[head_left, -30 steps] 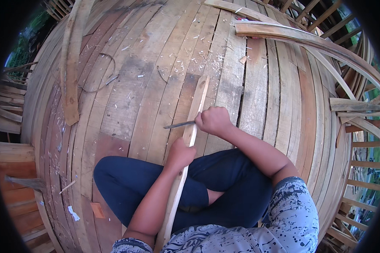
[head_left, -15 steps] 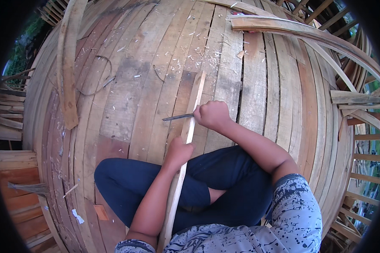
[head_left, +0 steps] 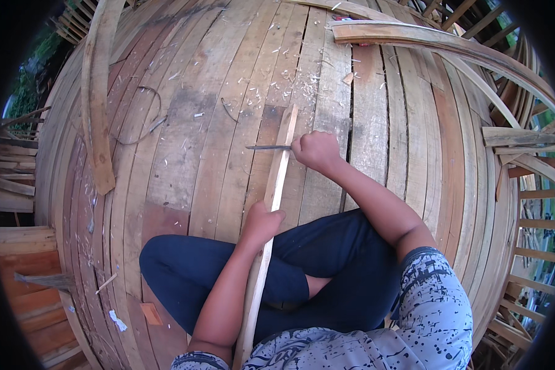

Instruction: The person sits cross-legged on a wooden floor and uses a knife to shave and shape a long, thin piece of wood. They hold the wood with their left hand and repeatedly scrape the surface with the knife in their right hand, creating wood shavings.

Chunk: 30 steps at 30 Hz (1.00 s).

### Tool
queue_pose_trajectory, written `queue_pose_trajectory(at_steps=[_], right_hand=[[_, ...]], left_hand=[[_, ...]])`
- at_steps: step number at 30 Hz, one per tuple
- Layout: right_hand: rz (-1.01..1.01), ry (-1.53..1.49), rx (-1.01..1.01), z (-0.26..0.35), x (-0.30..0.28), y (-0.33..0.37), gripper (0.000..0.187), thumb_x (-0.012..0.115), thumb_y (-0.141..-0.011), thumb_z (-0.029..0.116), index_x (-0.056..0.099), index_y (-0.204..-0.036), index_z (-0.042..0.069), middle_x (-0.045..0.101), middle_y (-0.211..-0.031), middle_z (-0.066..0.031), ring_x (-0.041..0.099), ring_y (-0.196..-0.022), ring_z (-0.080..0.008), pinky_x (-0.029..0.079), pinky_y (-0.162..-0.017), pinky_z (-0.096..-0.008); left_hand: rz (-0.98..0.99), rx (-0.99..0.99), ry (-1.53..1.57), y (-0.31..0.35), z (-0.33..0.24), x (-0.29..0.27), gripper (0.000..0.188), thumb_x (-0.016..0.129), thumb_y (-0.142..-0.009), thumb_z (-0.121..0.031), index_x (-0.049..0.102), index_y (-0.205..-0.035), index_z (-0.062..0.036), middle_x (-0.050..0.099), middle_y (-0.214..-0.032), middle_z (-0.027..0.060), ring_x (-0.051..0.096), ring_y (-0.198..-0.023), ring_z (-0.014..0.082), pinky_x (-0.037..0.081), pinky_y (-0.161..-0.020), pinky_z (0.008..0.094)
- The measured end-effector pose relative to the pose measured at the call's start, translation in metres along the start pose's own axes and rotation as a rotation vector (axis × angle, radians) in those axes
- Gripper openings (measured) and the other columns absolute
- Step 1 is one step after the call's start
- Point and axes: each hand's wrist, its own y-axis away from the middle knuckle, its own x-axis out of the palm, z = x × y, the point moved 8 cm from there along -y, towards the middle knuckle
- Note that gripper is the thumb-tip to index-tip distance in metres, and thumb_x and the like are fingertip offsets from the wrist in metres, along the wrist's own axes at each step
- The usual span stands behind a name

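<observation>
A long, pale wooden strip (head_left: 275,182) runs from beside my body, over my crossed legs, and out across the plank floor. My left hand (head_left: 263,226) is closed round it near my knee. Farther along, my right hand (head_left: 315,150) is a fist at the right of the strip. Out of that fist a thin dark knife blade (head_left: 267,147) points left, lying crosswise over the strip close to its far end. The knife's handle is hidden inside my fingers.
Wood shavings (head_left: 305,83) are scattered over the plank floor (head_left: 185,142). A long board (head_left: 97,111) lies at the left, and another board (head_left: 407,35) at the far right. A small wood offcut (head_left: 150,314) and a broom-like bundle (head_left: 43,281) are at the near left.
My right hand has moved away from me with the knife, toward the strip's far end. My left hand keeps its place on the strip.
</observation>
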Motion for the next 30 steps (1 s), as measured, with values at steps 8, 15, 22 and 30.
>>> queue_pose_trajectory(at_steps=[8, 15, 22, 30], right_hand=[[-0.005, -0.024, 0.008, 0.001, 0.004, -0.006, 0.048, 0.05, -0.088, 0.036, 0.068, -0.057, 0.005, 0.064, -0.056, -0.0196, 0.066, -0.051, -0.0371, 0.054, -0.056, -0.049], [-0.16, -0.031, 0.089, -0.035, 0.001, -0.017, 0.048, 0.051, -0.089, 0.036, 0.068, -0.056, 0.005, 0.063, -0.054, -0.0191, 0.065, -0.05, -0.0383, 0.054, -0.055, -0.0493], [-0.146, 0.09, 0.327, -0.086, -0.016, -0.035, 0.046, 0.051, -0.09, 0.036, 0.073, -0.064, 0.005, 0.066, -0.059, -0.0183, 0.068, -0.055, -0.0376, 0.057, -0.06, -0.0479], [0.095, -0.013, 0.137, -0.057, 0.002, -0.025, 0.047, 0.049, -0.089, 0.037, 0.074, -0.069, 0.003, 0.069, -0.066, -0.0213, 0.07, -0.064, -0.0409, 0.057, -0.066, -0.0507]], left_hand=[[0.072, -0.095, -0.001, 0.003, -0.004, -0.003, 0.042, 0.065, -0.078, -0.017, 0.065, -0.109, 0.0112, 0.071, -0.098, 0.0288, 0.071, -0.094, 0.0399, 0.053, -0.083, 0.0443], [0.031, -0.068, -0.072, 0.002, -0.017, 0.004, 0.041, 0.065, -0.08, -0.017, 0.064, -0.11, 0.0115, 0.071, -0.1, 0.0288, 0.072, -0.094, 0.0377, 0.054, -0.084, 0.0436], [0.036, -0.091, -0.034, 0.009, -0.015, 0.004, 0.041, 0.064, -0.081, -0.017, 0.064, -0.112, 0.0098, 0.071, -0.098, 0.0259, 0.072, -0.091, 0.0351, 0.054, -0.081, 0.0425], [0.039, -0.027, -0.029, 0.006, -0.011, 0.002, 0.039, 0.064, -0.081, -0.017, 0.065, -0.108, 0.0101, 0.071, -0.096, 0.0255, 0.072, -0.085, 0.0341, 0.054, -0.077, 0.0425]])
